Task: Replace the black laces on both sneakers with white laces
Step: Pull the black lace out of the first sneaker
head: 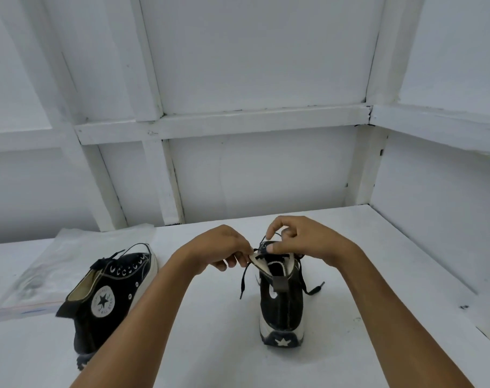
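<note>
1. White panelled walls (252, 65) behind; white worktop (210, 345) carries everything.
2. Sneaker (283, 303) stands upright mid-worktop, heel toward viewer. Black lace (245, 278) is threaded, ends dangling both sides.
3. Left hand (224, 252) pinches collar edge; right hand (302, 242) pinches lace at the top eyelets.
4. Tip: brace collar, draw lace straight out, row by row, w/o yanking.
5. Second sneaker (109, 292) lies on its side at left, black-laced. Clear bag (36, 278) is beside it, contents unclear.

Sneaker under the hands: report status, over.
Left hand grips sneaker collar. Right hand pinches black lace, ends hanging loose. Second sneaker apart at left, black-laced.
</note>
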A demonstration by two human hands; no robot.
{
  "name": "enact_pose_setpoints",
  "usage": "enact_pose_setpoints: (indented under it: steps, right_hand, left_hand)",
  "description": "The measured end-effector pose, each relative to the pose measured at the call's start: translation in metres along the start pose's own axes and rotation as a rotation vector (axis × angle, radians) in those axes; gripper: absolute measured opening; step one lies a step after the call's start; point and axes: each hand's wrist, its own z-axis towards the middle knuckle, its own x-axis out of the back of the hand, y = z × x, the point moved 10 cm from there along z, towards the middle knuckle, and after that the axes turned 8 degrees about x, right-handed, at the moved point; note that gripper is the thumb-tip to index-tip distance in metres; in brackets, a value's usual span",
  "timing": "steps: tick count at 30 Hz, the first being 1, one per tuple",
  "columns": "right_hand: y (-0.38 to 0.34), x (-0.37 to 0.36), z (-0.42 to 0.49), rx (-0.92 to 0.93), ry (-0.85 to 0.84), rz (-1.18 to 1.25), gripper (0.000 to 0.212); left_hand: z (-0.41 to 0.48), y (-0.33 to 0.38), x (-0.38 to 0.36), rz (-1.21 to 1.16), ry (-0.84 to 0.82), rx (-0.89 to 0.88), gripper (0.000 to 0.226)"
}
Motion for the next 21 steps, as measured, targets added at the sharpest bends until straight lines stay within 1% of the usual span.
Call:
enact_pose_setpoints:
  steps: [2,4,5,7,9,10,13,14,15,16,18,21]
  right_hand:
    - [-0.006,-0.010,0.001,-0.003,-0.073,-0.084,0.013]
    - [-0.009,-0.013,0.001,0.003,-0.091,-0.110,0.008]
    - [-0.011,-0.012,0.001,0.008,-0.076,-0.108,0.006]
    - [-0.012,-0.004,0.003,0.021,0.014,-0.036,0.007]
    - [-0.010,0.008,0.004,0.022,0.143,0.127,0.009]
    - [-0.008,0.012,0.004,0.021,0.192,0.264,0.011]
    - [-0.006,0.020,0.002,0.037,0.288,0.805,0.019]
    - [-0.004,0.026,0.002,0.035,0.337,0.904,0.020]
    - [0.000,0.033,0.000,0.024,0.398,0.931,0.019]
    - [0.005,0.042,-0.002,0.006,0.468,0.887,0.018]
    - [0.017,0.058,-0.006,-0.042,0.573,0.685,0.014]
    - [0.026,0.072,-0.012,-0.122,0.598,0.327,0.008]
  left_hand:
    - [0.000,0.002,0.000,0.009,-0.002,-0.006,0.023]
    - [-0.001,0.002,0.000,0.013,-0.006,-0.009,0.023]
    - [0.000,0.002,0.000,0.016,-0.005,-0.009,0.022]
    - [0.000,0.002,0.000,0.024,-0.001,-0.008,0.022]
    - [0.000,0.002,0.001,0.025,-0.003,-0.009,0.022]
    - [0.001,0.002,0.001,0.022,-0.007,-0.010,0.022]
    - [0.001,0.002,0.001,0.028,-0.014,-0.013,0.023]
    - [0.002,0.002,0.001,0.036,-0.016,-0.014,0.024]
    - [0.003,0.002,0.001,0.044,-0.015,-0.013,0.024]
    - [0.004,0.003,0.001,0.056,-0.012,-0.012,0.022]
    - [0.006,0.004,0.003,0.090,0.012,-0.014,0.017]
    - [0.009,0.013,0.008,0.136,0.092,-0.083,0.011]
